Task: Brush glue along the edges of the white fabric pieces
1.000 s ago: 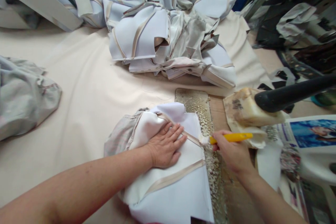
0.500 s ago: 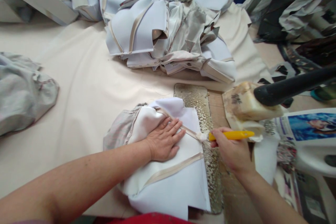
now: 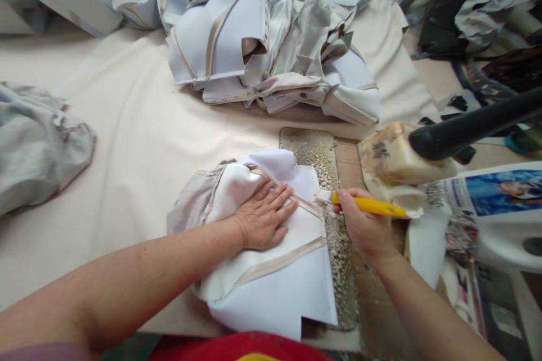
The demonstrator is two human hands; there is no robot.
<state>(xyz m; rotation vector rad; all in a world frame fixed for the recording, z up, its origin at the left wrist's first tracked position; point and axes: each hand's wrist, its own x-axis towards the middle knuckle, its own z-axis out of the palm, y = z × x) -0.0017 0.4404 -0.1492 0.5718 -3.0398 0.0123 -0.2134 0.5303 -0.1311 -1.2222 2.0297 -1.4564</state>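
Note:
My left hand (image 3: 263, 218) lies flat, fingers stretched out, on a white fabric piece (image 3: 271, 287) with beige strips, pressing it down near the front edge of the table. My right hand (image 3: 363, 228) is closed round a yellow-handled brush (image 3: 368, 206). Its whitish bristle tip touches the right edge of the fabric, over a glue-crusted board (image 3: 315, 152) that runs along that edge.
A large heap of similar white and beige fabric pieces (image 3: 271, 45) is piled at the back. A grey crumpled cloth (image 3: 38, 146) lies at the left. A stained container (image 3: 393, 161) and a black handle (image 3: 474, 124) sit to the right, above printed paper (image 3: 495, 194).
The brush tip has moved up along the fabric's right edge, away from me. My left hand has stayed flat on the fabric.

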